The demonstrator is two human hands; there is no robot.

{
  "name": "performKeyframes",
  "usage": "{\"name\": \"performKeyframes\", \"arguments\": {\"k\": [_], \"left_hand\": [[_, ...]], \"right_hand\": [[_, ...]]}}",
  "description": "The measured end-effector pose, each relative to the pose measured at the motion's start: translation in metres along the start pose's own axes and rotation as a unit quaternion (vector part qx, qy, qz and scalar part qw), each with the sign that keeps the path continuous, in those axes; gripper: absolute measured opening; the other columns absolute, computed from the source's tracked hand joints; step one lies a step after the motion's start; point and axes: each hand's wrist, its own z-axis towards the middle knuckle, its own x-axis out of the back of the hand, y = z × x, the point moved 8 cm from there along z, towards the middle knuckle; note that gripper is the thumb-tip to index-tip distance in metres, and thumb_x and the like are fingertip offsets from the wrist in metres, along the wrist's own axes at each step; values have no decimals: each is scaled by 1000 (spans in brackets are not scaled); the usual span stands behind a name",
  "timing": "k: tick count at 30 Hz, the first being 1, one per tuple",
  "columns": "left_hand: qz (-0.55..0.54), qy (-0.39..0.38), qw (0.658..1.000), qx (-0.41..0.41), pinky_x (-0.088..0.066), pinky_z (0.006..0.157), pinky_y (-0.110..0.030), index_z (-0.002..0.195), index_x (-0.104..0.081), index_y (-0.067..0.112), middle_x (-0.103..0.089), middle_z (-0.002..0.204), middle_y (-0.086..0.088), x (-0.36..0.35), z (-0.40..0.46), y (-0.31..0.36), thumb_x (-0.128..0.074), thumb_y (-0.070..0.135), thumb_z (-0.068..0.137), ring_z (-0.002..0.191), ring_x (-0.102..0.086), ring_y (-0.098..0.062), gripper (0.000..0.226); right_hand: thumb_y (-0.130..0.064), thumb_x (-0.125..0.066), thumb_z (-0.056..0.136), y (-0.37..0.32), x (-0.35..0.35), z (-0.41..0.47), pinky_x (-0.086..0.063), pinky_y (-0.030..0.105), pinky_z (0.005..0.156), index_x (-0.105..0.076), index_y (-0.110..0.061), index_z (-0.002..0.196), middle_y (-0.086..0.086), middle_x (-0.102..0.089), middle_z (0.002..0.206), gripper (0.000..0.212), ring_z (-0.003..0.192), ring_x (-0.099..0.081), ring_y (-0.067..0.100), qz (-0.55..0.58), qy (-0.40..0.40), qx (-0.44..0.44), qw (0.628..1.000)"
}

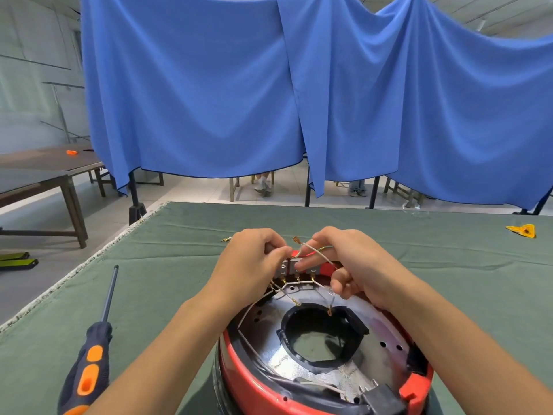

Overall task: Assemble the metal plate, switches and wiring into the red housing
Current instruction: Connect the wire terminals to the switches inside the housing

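Red housing (pixel 239 372) at 6 o'clock on green cloth (pixel 179 235), open side up, metal plate (pixel 269 354) inside around black ring (pixel 323 324). Switch block (pixel 288 266) at housing's 12 o'clock rim. Left hand (pixel 254 262) pinches switch block top. Right hand (pixel 353 262) fingers curled round white wires (pixel 317 253); loose terminal (pixel 296 240) sticks up between hands. More wires fan from block toward ring. Hands hide block's ends. Screwdriver (pixel 89 363) at 8 o'clock, apart from housing. Yellow scrap (pixel 522 230) at 2 o'clock. Blue curtain (pixel 299 85) behind table.
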Motion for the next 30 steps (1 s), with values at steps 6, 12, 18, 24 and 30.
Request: {"name": "performKeyframes", "arguments": {"k": [6,12,18,24,30], "left_hand": [[21,-20,1000,1,-41,56,-25,72,-61,25,-55,58,16,-3,0,0,-62,22,90,55,-52,-2,18],[16,-47,999,-14,-48,60,-33,78,-67,19,-63,63,9,-8,-2,2,-63,25,89,62,-59,-10,14],[1,-52,998,-32,-43,55,-19,75,-67,20,-62,61,10,-9,-2,6,-65,24,88,56,-55,-3,13],[-41,20,999,-28,-38,62,-9,83,-63,21,-60,74,11,3,-1,5,-58,12,91,67,-53,-1,13],[88,-34,996,3,-34,91,-19,114,-63,16,-58,113,5,-9,2,-8,-47,11,94,112,-47,-12,26]], "right_hand": [[-18,-64,84,-19,18,-10,-35,14,35,-72,-19,83,7,-71,86,9,30,-44,8,-92,56,70,992],[-21,-75,81,-28,14,-6,-30,11,35,-71,-21,70,-13,-54,40,11,31,-40,1,-116,80,182,973],[-20,-77,79,-24,14,1,-29,10,36,-72,-17,71,-10,-55,41,10,32,-42,1,-75,75,214,971],[-16,-74,81,-2,11,9,-28,16,34,-72,-7,64,6,-55,48,19,34,-37,10,-47,42,114,991],[-9,-72,82,27,3,7,-31,16,32,-66,-5,61,1,-55,42,22,31,-41,8,-63,2,8,998]]}}
